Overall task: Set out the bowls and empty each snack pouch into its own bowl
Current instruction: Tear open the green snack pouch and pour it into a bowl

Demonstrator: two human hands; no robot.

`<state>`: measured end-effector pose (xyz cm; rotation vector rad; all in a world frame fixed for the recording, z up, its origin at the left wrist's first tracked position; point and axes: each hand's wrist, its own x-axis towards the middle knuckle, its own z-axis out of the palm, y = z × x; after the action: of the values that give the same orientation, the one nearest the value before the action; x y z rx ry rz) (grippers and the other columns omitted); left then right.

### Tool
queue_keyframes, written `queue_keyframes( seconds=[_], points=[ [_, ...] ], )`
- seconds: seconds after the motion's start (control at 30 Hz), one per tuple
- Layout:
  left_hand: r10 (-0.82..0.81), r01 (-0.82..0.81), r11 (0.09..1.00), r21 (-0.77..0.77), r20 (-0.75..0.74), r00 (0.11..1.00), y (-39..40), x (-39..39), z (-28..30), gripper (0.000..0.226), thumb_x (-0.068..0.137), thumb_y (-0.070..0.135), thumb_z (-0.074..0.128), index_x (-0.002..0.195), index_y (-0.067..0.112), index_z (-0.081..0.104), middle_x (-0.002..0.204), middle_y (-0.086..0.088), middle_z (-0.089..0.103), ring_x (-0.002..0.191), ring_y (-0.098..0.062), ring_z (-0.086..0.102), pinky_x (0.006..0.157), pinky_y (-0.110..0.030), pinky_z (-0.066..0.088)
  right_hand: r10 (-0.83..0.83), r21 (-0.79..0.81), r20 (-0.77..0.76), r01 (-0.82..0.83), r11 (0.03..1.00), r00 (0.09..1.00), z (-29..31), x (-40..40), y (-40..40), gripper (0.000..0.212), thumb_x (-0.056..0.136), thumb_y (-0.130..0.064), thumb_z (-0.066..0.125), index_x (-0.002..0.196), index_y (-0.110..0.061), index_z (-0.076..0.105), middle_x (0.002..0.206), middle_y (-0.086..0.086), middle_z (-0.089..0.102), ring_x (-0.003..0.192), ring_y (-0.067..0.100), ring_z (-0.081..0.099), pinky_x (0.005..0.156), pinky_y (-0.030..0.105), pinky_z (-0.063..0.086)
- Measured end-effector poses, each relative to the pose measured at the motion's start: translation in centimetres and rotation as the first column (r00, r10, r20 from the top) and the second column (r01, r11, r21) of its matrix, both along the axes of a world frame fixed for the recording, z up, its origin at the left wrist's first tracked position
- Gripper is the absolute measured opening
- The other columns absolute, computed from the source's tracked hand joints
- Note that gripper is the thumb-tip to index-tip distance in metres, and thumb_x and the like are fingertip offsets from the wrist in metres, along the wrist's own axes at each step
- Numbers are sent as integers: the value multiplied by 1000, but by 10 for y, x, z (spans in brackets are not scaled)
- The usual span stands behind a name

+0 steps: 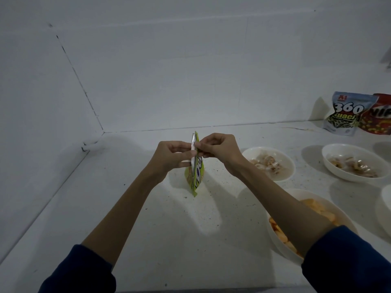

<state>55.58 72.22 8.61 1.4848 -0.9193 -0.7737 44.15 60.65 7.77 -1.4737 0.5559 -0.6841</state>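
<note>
Hands, left hand (169, 155) and right hand (220, 150), pinch the green pouch (195, 172) top with fingers clamped; probably best tearing slowly, pouch upright, so nothing spills on the table (190, 240).

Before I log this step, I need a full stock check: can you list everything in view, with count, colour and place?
green pouch: one, green with silver inner edge, upright at the middle of the counter, held at its top by both hands
printed pouch: one, white, black and yellow, standing at the far right by the wall
red pouch: one, red, just right of it, partly behind it
bowls with pale snacks: two, white, right of the hands
bowl with orange snacks: one, white, near right, under the right forearm
bowl rim: one, white, cut off at the right edge
counter: one, white, speckled
left hand: fingers pinch the pouch top
right hand: the same
</note>
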Motion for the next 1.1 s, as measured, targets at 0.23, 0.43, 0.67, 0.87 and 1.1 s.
queue_keyframes(
  seconds=[0.23,0.43,0.67,0.87,1.1],
  points=[
    [40,-40,995,-94,-9,999,-1,-4,-5,14,82,-4,60,87,7,67,84,-11,66,65,-11,70,60,-17,54,101,-34,-59,-103,994,993,-3,-4,2,14,74,-8,73,83,4,69,74,17,67,61,19,64,62,21,55],
    [106,-109,989,-101,-29,994,-5,-3,-12,12,80,-4,63,87,4,69,83,-10,68,66,-11,70,61,-19,55,-14,-139,-114,-2,990,993,2,1,4,6,75,6,65,70,6,68,60,12,65,46,14,62,50,18,52],
    [117,-116,992,-50,21,993,-6,-6,-5,15,82,1,63,96,-1,66,88,-15,67,69,-16,69,58,-19,55,15,-125,-85,-25,992,996,13,-2,-3,10,73,-3,73,79,2,67,66,17,67,55,23,65,52,20,52],
    [68,-68,998,-7,45,997,-8,-8,-2,17,84,1,60,98,8,66,91,-8,68,81,-21,66,63,-20,57,-29,-105,-57,23,994,998,19,0,-16,13,77,-6,70,86,2,68,71,18,68,57,23,67,55,22,54],
    [160,-159,987,-31,22,987,-26,-11,1,22,81,10,67,103,4,67,93,-16,70,79,-21,69,67,-25,59,-41,-67,-12,40,997,999,13,0,-14,2,77,-6,70,76,-7,71,60,3,69,50,14,64,54,19,53]
  ],
)
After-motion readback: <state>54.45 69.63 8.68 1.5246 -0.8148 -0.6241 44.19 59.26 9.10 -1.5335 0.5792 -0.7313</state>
